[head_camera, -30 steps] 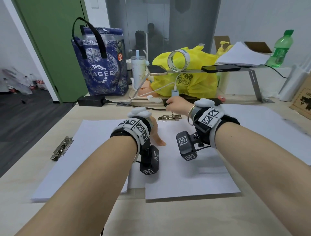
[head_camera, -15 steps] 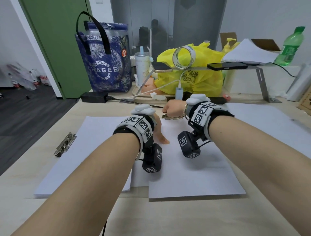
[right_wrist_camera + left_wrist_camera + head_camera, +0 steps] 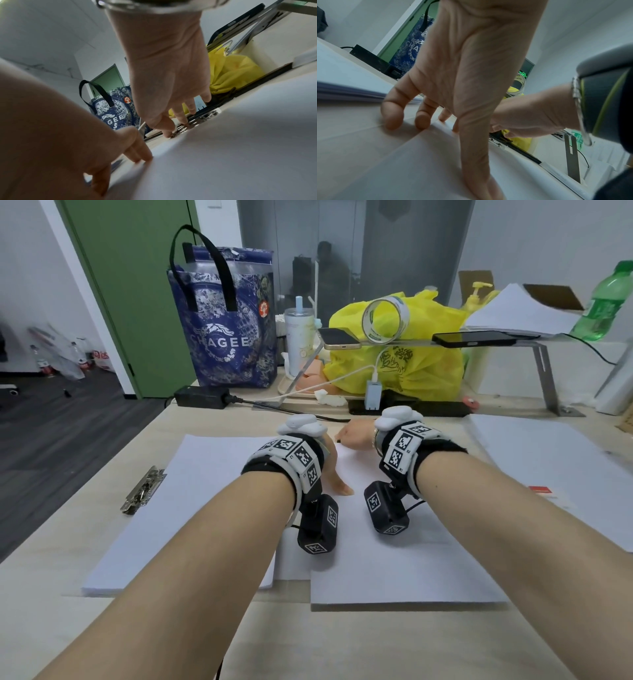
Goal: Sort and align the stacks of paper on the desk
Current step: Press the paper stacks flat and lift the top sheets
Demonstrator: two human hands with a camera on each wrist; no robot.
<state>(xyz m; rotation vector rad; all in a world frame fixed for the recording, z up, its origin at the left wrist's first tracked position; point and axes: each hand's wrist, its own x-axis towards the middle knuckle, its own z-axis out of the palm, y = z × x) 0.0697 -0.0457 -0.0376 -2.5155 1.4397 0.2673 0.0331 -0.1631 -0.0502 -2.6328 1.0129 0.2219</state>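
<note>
A white paper stack point(image 3: 404, 570) lies in the middle of the desk, overlapping a second stack point(image 3: 191, 508) on its left. A third stack point(image 3: 555, 467) lies to the right. My left hand point(image 3: 334, 474) presses the middle stack near its far left corner, with fingers spread and the tips down point(image 3: 392, 119). My right hand point(image 3: 352, 434) is at that stack's far edge. There its thumb and fingers point(image 3: 180, 119) pinch a metal clip point(image 3: 200, 119). The head view hides the clip under the hand.
A loose metal clip point(image 3: 142, 491) lies at the left stack's outer edge. Along the back stand a blue tote bag point(image 3: 222, 330), a power brick point(image 3: 202, 397), a power strip point(image 3: 407, 407), a yellow bag point(image 3: 404, 361) and a metal shelf point(image 3: 541, 361) with phones.
My right hand has come back from the power strip and down onto the metal clip, which it now covers. The left hand has stayed pressed on the middle stack.
</note>
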